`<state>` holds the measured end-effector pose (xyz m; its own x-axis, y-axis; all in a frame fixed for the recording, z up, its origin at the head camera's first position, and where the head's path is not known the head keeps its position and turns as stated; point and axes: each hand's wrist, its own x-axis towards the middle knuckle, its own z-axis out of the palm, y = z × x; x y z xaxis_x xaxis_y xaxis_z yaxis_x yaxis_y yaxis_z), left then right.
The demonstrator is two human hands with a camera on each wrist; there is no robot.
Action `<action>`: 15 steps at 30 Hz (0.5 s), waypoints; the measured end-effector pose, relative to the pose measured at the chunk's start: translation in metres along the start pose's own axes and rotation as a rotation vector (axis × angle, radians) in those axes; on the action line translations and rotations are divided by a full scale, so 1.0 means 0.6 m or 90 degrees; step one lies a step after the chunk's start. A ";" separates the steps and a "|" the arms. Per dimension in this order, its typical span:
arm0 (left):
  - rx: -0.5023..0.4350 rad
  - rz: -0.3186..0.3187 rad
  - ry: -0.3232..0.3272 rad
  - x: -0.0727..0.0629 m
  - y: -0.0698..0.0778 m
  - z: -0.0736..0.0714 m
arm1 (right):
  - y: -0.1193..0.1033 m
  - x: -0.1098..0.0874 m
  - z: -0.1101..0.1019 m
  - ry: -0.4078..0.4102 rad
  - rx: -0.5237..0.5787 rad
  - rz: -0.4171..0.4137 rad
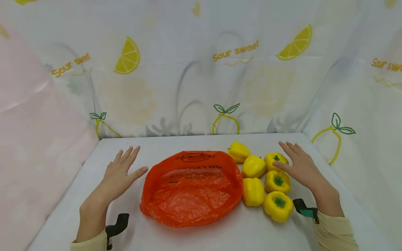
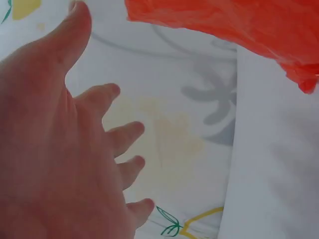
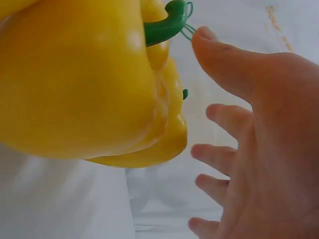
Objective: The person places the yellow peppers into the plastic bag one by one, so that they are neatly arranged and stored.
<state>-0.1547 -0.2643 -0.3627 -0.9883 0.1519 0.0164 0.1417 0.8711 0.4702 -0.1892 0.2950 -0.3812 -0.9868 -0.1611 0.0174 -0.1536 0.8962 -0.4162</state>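
Because the fingers point(image 2: 125, 138) of both hands are spread and relaxed, neither grasps anything. The left hand point(image 1: 117, 179) is angled inward just beside a thin, crinkled red-orange plastic bag point(image 1: 191, 209). Wrinkled and slightly shiny, the bag lies with its wide oval mouth open, its far wall printed with dark, mirrored lettering. The right hand point(image 1: 299, 167) is on the other side, its thumb near the stem of a pepper. Six yellow bell peppers point(image 1: 253, 192), smooth, glossy and plumply lobed, sit in two loose columns between the bag and that hand; several show green stems. Beneath everything is a smooth white surface point(image 1: 226, 237). Stretchy-looking beige sleeves point(image 1: 336, 232) cover the forearms, with black angled brackets point(image 1: 117, 225) at the wrists. Behind hangs softly rippled pale cloth point(image 1: 176, 80) printed with lemons and "Sour sweet".
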 end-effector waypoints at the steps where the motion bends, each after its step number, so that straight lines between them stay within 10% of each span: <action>1: -0.016 0.012 -0.009 -0.002 0.003 0.000 | -0.001 0.002 0.001 -0.010 0.007 -0.002; 15: -0.147 0.079 -0.181 -0.020 0.027 0.006 | 0.005 0.005 0.020 -0.059 0.105 -0.029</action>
<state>-0.1404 -0.2504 -0.3582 -0.9044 0.4013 -0.1449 0.2102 0.7146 0.6672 -0.1918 0.2920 -0.3935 -0.9689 -0.2444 -0.0400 -0.1807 0.8084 -0.5601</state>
